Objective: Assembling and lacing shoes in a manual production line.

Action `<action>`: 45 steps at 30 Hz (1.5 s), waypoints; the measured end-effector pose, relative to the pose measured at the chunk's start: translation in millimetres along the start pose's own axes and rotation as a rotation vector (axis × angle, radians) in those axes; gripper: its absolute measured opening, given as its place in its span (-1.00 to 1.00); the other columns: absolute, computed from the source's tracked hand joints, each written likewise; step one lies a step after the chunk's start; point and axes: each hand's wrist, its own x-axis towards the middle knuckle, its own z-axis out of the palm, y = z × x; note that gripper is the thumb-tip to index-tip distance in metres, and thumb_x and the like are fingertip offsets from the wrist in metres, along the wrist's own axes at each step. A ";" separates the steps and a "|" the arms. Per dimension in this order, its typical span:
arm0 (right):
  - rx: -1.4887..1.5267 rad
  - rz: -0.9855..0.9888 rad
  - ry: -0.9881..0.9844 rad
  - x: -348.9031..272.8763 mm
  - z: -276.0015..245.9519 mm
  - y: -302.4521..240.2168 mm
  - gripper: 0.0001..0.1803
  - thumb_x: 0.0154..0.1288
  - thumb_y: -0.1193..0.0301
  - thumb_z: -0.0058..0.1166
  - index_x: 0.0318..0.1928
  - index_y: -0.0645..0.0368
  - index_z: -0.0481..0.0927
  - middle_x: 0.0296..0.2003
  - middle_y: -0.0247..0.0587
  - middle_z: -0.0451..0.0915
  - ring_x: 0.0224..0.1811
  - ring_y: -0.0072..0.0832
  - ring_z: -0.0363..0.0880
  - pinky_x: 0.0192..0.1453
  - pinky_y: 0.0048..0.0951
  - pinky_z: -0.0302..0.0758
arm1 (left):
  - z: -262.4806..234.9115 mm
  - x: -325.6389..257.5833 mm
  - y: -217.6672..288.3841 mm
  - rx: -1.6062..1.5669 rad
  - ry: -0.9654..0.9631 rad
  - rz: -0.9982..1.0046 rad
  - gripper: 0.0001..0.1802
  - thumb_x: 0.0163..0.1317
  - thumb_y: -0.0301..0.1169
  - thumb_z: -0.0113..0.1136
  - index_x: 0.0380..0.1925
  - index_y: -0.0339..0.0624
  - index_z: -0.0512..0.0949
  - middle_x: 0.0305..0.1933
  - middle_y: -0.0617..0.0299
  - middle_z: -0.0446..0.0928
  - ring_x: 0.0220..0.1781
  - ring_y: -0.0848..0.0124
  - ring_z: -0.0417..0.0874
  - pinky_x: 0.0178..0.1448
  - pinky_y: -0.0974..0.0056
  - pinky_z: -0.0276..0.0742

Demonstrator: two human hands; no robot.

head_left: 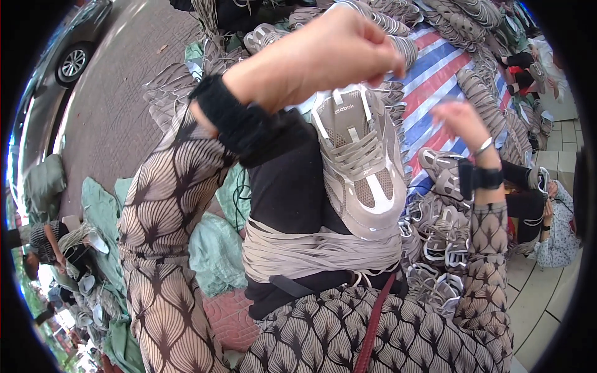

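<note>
— "Brick paving [134, 93] spreads left, striped sheeting [429, 93] ahead. What of the left hand [348, 51]?"
— "Fingers curled inward, blurred; I can't tell whether it grips anything. Right hand [464, 124]: fingers half bent, also blurred, its hold equally unclear."
— "Where's the beige lace-up sneaker [360, 165]?"
— "On the black-clad lap [289, 186], just bodyward of the left hand, seemingly the nearer one, and left of the right hand. Its long axis runs away from the leaf-patterned top [323, 320], toe nearest. By that toe, loose laces [311, 252] cross the lap."
</note>
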 end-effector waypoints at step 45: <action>0.140 -0.446 -0.300 -17.3 109.6 -101.3 -0.64 0.35 0.21 0.05 -0.47 0.24 0.57 -0.70 -0.41 0.49 -0.67 -0.75 0.48 -0.61 -0.73 0.38 | 42.7 -76.4 -81.5 -0.197 0.341 -0.043 -0.84 0.20 -0.43 0.26 -0.32 -0.34 0.61 -0.51 0.41 0.50 -0.43 0.69 0.40 -0.38 0.50 0.33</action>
